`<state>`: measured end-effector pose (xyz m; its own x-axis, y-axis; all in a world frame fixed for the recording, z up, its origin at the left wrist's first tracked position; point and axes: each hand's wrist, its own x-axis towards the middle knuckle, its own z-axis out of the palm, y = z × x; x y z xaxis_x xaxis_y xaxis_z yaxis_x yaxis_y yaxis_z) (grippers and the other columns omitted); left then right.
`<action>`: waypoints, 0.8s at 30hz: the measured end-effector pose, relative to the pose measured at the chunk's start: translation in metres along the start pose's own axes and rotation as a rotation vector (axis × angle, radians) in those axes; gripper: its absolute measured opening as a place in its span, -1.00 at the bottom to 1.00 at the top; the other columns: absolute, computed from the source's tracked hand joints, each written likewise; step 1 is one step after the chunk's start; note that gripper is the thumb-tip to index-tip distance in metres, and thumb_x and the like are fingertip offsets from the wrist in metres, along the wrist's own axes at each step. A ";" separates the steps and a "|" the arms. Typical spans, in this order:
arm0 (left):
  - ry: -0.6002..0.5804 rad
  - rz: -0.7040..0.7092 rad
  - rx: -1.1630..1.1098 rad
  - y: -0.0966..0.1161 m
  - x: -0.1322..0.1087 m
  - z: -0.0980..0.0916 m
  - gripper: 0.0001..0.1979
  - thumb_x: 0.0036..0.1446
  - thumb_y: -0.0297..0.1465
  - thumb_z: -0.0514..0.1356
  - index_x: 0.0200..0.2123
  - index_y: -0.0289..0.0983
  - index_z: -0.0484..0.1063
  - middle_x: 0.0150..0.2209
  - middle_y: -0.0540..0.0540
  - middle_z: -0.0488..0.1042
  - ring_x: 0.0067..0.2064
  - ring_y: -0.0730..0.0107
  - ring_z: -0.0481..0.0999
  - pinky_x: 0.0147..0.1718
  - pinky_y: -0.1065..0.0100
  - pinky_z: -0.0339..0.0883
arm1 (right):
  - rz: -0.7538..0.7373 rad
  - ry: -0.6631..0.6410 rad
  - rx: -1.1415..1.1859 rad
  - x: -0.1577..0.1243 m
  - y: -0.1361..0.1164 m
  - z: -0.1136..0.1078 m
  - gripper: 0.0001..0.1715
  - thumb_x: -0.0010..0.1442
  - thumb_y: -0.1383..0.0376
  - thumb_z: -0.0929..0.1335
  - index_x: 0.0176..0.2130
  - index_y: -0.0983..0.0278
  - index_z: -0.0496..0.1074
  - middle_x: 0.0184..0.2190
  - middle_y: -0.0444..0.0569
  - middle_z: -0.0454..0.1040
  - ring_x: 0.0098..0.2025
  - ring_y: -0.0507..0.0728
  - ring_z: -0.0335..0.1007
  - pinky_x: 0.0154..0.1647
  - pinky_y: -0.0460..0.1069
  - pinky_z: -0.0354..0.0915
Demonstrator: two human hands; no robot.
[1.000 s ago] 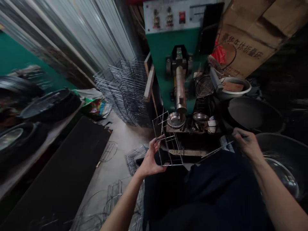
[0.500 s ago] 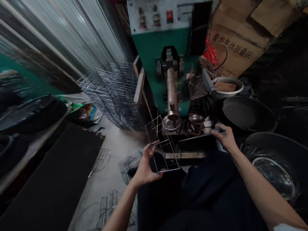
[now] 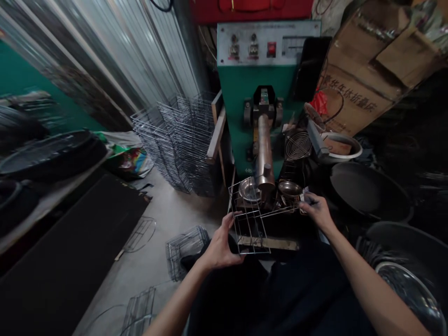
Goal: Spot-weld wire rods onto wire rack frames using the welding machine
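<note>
My left hand (image 3: pixel 221 245) is closed on the edge of a small wire rack (image 3: pixel 252 213), thumb below and fingers above. It holds the rack tilted up in front of the machine's rod-like metal arm (image 3: pixel 264 149). My right hand (image 3: pixel 318 212) pinches a thin metal wire piece (image 3: pixel 280 213) by one end. The wire's far end reaches the rack's right side; whether they touch I cannot tell. Behind the rack is a shiny metal bowl (image 3: pixel 249 189) under the arm. A second small metal bowl (image 3: pixel 290 188) sits just beyond my right hand.
A green machine (image 3: pixel 236 107) with a switch panel stands ahead. Stacked wire racks (image 3: pixel 175 144) rise to its left, with more racks (image 3: pixel 185 247) on the floor. Dark round pans (image 3: pixel 369 191) and a cardboard box (image 3: pixel 364 88) are on the right. A black board (image 3: pixel 70 261) lies left.
The view has tipped up and shifted left. My right hand has brought the wire piece leftward to the rack. My left hand still holds the rack, now turned slightly.
</note>
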<state>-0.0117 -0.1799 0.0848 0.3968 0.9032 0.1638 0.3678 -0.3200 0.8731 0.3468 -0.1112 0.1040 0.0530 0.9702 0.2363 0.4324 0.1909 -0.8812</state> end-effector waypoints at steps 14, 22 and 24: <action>0.030 -0.029 0.023 -0.011 0.014 -0.002 0.16 -0.17 -0.41 0.44 0.40 -0.11 -0.19 0.36 -0.32 0.32 0.39 -0.13 0.34 0.34 -0.15 0.25 | 0.037 0.001 0.009 0.024 0.023 0.013 -0.36 -0.04 -0.14 0.46 -0.63 0.20 0.11 -0.59 -0.21 0.02 -0.48 0.03 -0.04 -0.45 -0.03 -0.06; 0.014 -0.044 0.035 -0.022 0.025 -0.003 0.17 -0.22 -0.40 0.46 0.40 -0.13 -0.11 0.37 -0.30 0.28 0.37 -0.14 0.35 0.35 -0.08 0.26 | 0.034 -0.033 -0.028 0.034 0.024 0.009 -0.37 0.00 -0.12 0.44 -0.63 0.19 0.09 -0.59 -0.21 0.01 -0.49 0.02 -0.06 -0.46 -0.05 -0.08; 0.012 -0.042 0.027 -0.023 0.027 -0.002 0.17 -0.21 -0.40 0.46 0.40 -0.13 -0.12 0.35 -0.30 0.30 0.36 -0.14 0.37 0.33 -0.08 0.29 | 0.038 -0.036 -0.025 0.035 0.024 0.009 -0.37 -0.01 -0.13 0.44 -0.63 0.19 0.09 -0.59 -0.21 0.01 -0.49 0.02 -0.05 -0.47 -0.05 -0.08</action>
<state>-0.0113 -0.1479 0.0704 0.3700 0.9195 0.1327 0.4066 -0.2887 0.8668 0.3507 -0.0708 0.0875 0.0376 0.9815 0.1879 0.4534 0.1508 -0.8784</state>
